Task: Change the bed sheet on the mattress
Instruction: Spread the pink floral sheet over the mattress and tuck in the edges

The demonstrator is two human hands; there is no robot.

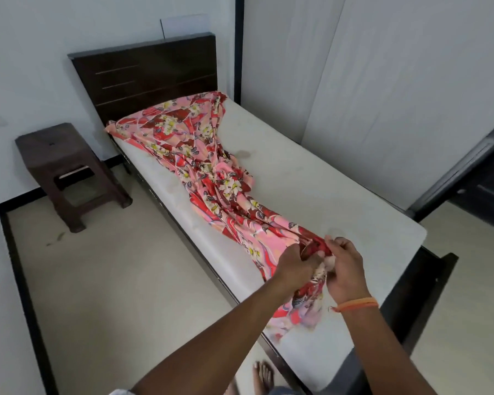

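Note:
A pink and red flowered bed sheet (203,166) lies bunched in a long strip down the bare white mattress (311,189), from the dark headboard to the foot end. Its near end hangs over the mattress edge close to me. My left hand (295,265) and my right hand (344,269) both grip the gathered near end of the sheet, close together above the foot of the bed. An orange band circles my right wrist.
A dark wooden headboard (146,75) stands against the white wall. A brown plastic stool (66,169) sits on the floor left of the bed. White wardrobe doors (382,81) run along the right side. My bare foot (264,374) is by the bed frame.

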